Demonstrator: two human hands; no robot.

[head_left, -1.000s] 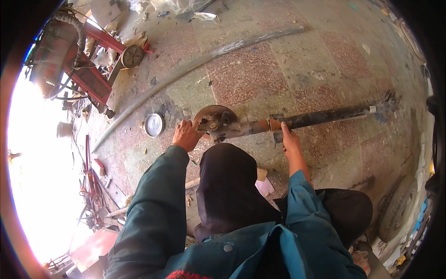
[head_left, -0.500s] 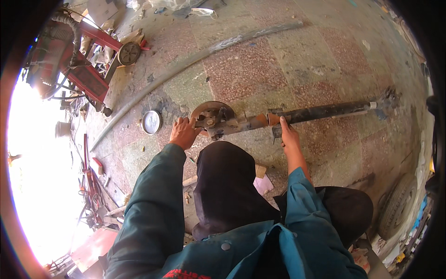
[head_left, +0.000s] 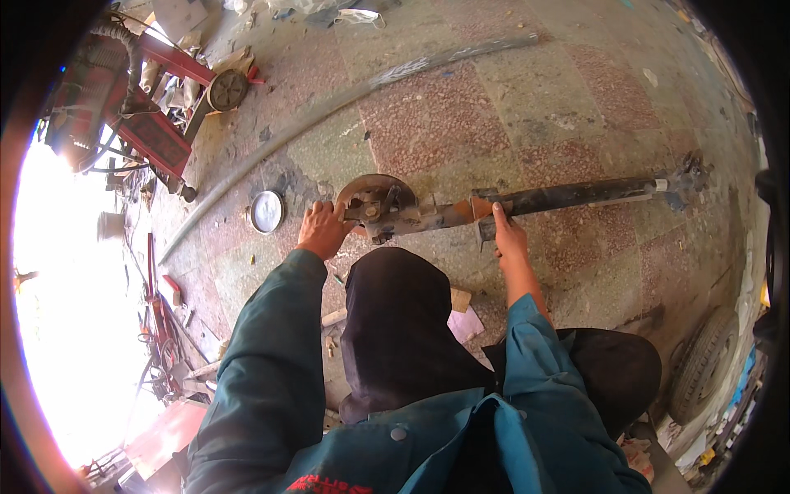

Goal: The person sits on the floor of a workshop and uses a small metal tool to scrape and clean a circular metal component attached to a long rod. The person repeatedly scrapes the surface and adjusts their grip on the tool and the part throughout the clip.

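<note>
A long dark axle beam (head_left: 576, 196) lies crosswise on the floor in front of my knees. Its left end carries a rusty brake disc (head_left: 387, 183), partly covered by a greasy knuckle. My left hand (head_left: 323, 230) is closed over that left end, fingertips against the metal beside the disc. Near the beam's middle, at a rust-orange section, my right hand (head_left: 511, 235) grips a bracket below the tube with the thumb laid on top. Its other fingers are mostly hidden. The far right end has a dark, grimy hub (head_left: 688, 175).
A shallow round metal pan (head_left: 267, 212) sits left of the disc. Behind the beam a long grey pipe (head_left: 329, 109) curves over the tiles. A red wheeled machine (head_left: 156, 136) stands at the upper left, a tyre (head_left: 704, 365) at the lower right. Hand tools (head_left: 160, 321) clutter the left.
The beam seems to have rolled slightly, with the disc and the bracket near my right hand shown at a slightly different angle. Both hands keep their places on it.
</note>
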